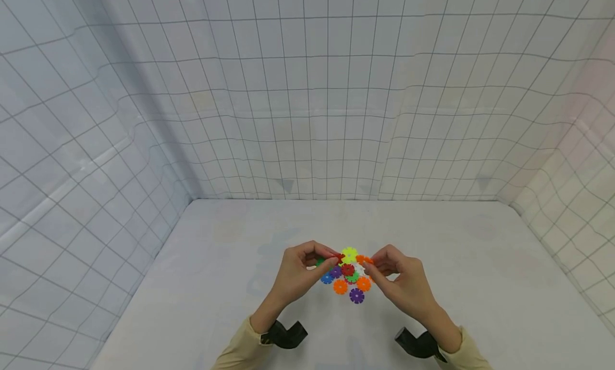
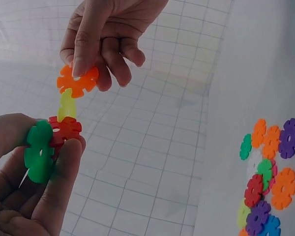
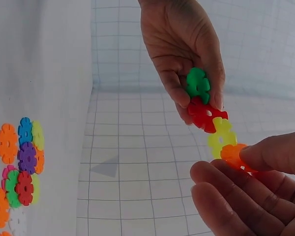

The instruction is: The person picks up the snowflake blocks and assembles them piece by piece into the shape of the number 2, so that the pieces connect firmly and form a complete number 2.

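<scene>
The left hand point(image 1: 298, 274) has its thumb and fingers clamped on a red disc point(image 2: 64, 129), with a green disc point(image 2: 35, 161) joined to it and tucked into the same grip. From the red disc a yellow disc point(image 2: 66, 107) stands edge-on toward the right hand point(image 1: 405, 287), whose thumb and fingers are together, pinching an orange disc point(image 2: 77, 89). The orange rim meets the yellow one — how deep the slots engage is hard to tell. So the four form a short chain between the hands, held above the table point(image 1: 230, 231), roughly midway between its left and right edges and well in front of the back edge.

Below, on the table, lies a cluster of loose discs, several overlapping: a small red one point(image 3: 24, 195) rests partly on a light green one point(image 3: 11, 196), while a dark purple one point(image 1: 356, 300) lies closest to the front. Pale sleeves point(image 1: 242, 348) and black wrist mounts point(image 1: 287, 336) follow behind the hands; gridded sheeting point(image 1: 307, 135) rises along the back edge and both sides.
</scene>
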Action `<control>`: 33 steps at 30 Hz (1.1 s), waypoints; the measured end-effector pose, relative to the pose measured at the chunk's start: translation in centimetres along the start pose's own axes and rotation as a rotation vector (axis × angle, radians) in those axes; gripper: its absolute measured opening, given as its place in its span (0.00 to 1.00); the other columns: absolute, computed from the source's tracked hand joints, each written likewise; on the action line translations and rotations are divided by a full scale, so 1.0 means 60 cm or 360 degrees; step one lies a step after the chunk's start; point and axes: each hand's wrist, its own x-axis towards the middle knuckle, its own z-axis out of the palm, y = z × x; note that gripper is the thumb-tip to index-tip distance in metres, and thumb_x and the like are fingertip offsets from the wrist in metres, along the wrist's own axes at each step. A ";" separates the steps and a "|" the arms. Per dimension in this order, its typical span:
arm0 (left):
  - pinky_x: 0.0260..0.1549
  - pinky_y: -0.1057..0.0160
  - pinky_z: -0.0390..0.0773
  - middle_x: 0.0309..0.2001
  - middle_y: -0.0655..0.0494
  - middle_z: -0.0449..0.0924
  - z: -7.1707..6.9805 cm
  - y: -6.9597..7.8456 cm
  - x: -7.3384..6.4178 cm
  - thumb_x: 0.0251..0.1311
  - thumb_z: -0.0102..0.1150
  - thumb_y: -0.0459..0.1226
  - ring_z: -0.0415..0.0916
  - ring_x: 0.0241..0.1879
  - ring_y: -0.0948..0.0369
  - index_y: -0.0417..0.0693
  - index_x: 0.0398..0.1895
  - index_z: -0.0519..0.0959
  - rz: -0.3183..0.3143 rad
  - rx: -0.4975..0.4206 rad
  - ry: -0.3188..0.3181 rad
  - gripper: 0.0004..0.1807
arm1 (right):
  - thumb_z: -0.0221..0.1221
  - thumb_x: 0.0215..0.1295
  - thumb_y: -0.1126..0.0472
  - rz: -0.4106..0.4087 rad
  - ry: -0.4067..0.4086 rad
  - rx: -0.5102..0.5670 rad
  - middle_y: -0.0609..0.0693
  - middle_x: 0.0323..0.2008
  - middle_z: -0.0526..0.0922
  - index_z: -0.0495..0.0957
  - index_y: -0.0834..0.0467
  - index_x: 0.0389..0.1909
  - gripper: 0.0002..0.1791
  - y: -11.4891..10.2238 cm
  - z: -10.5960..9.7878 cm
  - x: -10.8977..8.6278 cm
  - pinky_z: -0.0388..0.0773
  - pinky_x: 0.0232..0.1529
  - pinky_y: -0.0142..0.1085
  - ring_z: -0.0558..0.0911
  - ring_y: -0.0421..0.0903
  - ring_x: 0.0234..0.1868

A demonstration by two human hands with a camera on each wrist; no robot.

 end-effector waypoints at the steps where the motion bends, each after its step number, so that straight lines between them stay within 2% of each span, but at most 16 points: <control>1: 0.34 0.60 0.81 0.36 0.41 0.82 0.000 0.001 0.000 0.55 0.61 0.22 0.82 0.33 0.53 0.32 0.31 0.78 0.0004 0.0004 -0.0008 0.03 | 0.65 0.43 0.83 0.0004 -0.0004 -0.0007 0.53 0.23 0.83 0.72 0.64 0.28 0.16 -0.001 0.000 0.000 0.78 0.23 0.29 0.82 0.40 0.22; 5: 0.36 0.60 0.80 0.39 0.41 0.82 0.002 0.005 0.000 0.56 0.61 0.23 0.82 0.36 0.54 0.33 0.31 0.77 -0.0025 0.0030 -0.0034 0.03 | 0.65 0.44 0.83 0.0016 -0.0023 -0.0022 0.52 0.23 0.83 0.73 0.63 0.28 0.16 0.005 0.003 -0.003 0.78 0.23 0.29 0.82 0.40 0.22; 11: 0.36 0.55 0.80 0.38 0.41 0.82 0.004 -0.001 -0.002 0.56 0.61 0.24 0.82 0.35 0.49 0.32 0.34 0.78 -0.0074 -0.0010 -0.0042 0.03 | 0.67 0.45 0.80 -0.0041 -0.0054 -0.0056 0.48 0.25 0.83 0.76 0.59 0.32 0.17 0.046 0.015 -0.023 0.78 0.25 0.28 0.81 0.37 0.23; 14: 0.36 0.58 0.80 0.37 0.41 0.82 0.004 -0.004 -0.003 0.56 0.61 0.24 0.81 0.34 0.46 0.31 0.34 0.79 -0.0071 -0.0036 -0.0031 0.03 | 0.67 0.52 0.72 -0.0120 -0.0070 -0.0085 0.46 0.26 0.83 0.77 0.58 0.33 0.12 0.058 0.019 -0.029 0.78 0.26 0.27 0.81 0.36 0.23; 17: 0.34 0.60 0.81 0.36 0.41 0.83 0.004 -0.007 -0.004 0.56 0.61 0.23 0.81 0.32 0.47 0.31 0.34 0.80 -0.0034 -0.0054 -0.0022 0.03 | 0.63 0.63 0.61 -0.0196 -0.0067 -0.0097 0.46 0.26 0.83 0.77 0.58 0.33 0.05 0.058 0.020 -0.031 0.78 0.27 0.27 0.81 0.36 0.23; 20: 0.31 0.59 0.81 0.35 0.40 0.83 0.005 -0.008 -0.004 0.54 0.61 0.21 0.81 0.30 0.49 0.30 0.32 0.80 0.0055 -0.0067 -0.0029 0.03 | 0.57 0.67 0.54 -0.0250 -0.0052 -0.0099 0.46 0.25 0.83 0.76 0.59 0.31 0.11 0.052 0.020 -0.030 0.78 0.26 0.27 0.81 0.36 0.22; 25: 0.28 0.58 0.81 0.33 0.38 0.82 0.004 -0.008 -0.002 0.52 0.61 0.19 0.81 0.27 0.49 0.30 0.30 0.80 0.0193 -0.0060 -0.0052 0.04 | 0.57 0.68 0.56 -0.0299 -0.0049 -0.0057 0.47 0.24 0.82 0.77 0.60 0.29 0.12 0.048 0.019 -0.027 0.78 0.26 0.27 0.81 0.38 0.22; 33: 0.27 0.59 0.81 0.32 0.40 0.82 0.001 -0.012 -0.001 0.51 0.62 0.19 0.82 0.28 0.56 0.31 0.29 0.80 0.0207 -0.0024 -0.0076 0.04 | 0.58 0.67 0.59 -0.0319 -0.0083 0.0001 0.50 0.26 0.83 0.79 0.61 0.31 0.09 0.047 0.021 -0.027 0.78 0.26 0.27 0.83 0.38 0.24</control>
